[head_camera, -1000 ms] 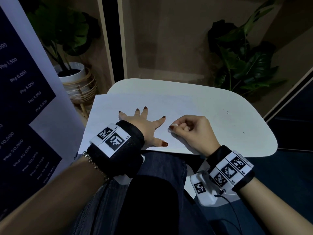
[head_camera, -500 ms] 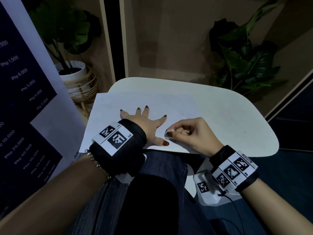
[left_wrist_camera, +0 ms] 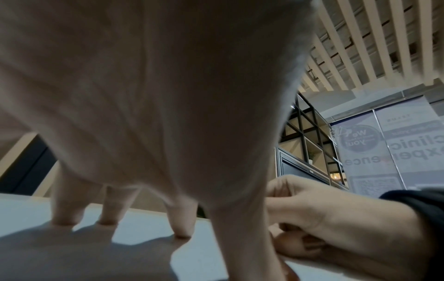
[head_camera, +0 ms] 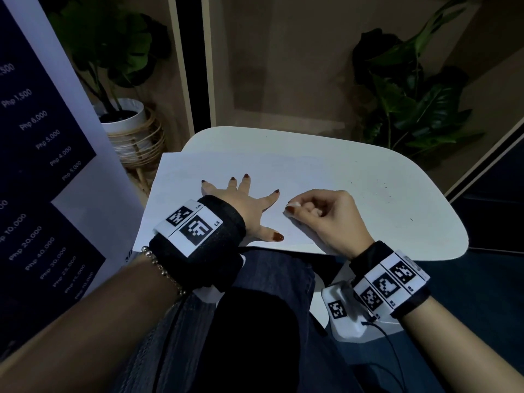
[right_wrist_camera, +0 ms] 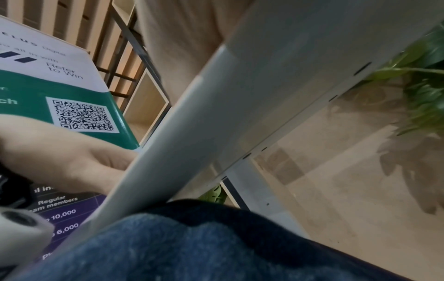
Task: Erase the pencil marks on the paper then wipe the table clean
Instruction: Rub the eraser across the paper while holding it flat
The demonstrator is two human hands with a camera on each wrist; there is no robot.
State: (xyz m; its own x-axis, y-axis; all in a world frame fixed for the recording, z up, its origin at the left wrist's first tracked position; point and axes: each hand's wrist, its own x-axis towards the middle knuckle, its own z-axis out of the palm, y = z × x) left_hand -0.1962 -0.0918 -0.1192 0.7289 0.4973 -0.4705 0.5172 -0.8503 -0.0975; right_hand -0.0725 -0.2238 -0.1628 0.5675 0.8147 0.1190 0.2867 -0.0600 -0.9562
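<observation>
A white sheet of paper (head_camera: pixel 215 171) lies on the left half of the small white table (head_camera: pixel 368 177). My left hand (head_camera: pixel 243 205) lies flat on the paper with fingers spread, holding it down; the left wrist view shows its fingertips (left_wrist_camera: pixel 182 232) pressing on the sheet. My right hand (head_camera: pixel 320 214) is curled just right of it, pinching a small white eraser (head_camera: pixel 295 205) between thumb and fingers, its tip on the paper. In the left wrist view the right hand (left_wrist_camera: pixel 324 224) sits close beside the left thumb. Pencil marks are too faint to see.
Dark eraser crumbs (head_camera: pixel 382 188) dot the table's right half. A potted plant in a wicker stand (head_camera: pixel 133 131) is at the left, a second plant (head_camera: pixel 411 100) behind the table at right, and a price banner (head_camera: pixel 42 165) at far left. My jeans-clad knees (head_camera: pixel 255 321) are under the table edge.
The right hand with the eraser slid a little left toward the left hand and back over the paper in small rubbing strokes. The left hand stayed flat on the paper.
</observation>
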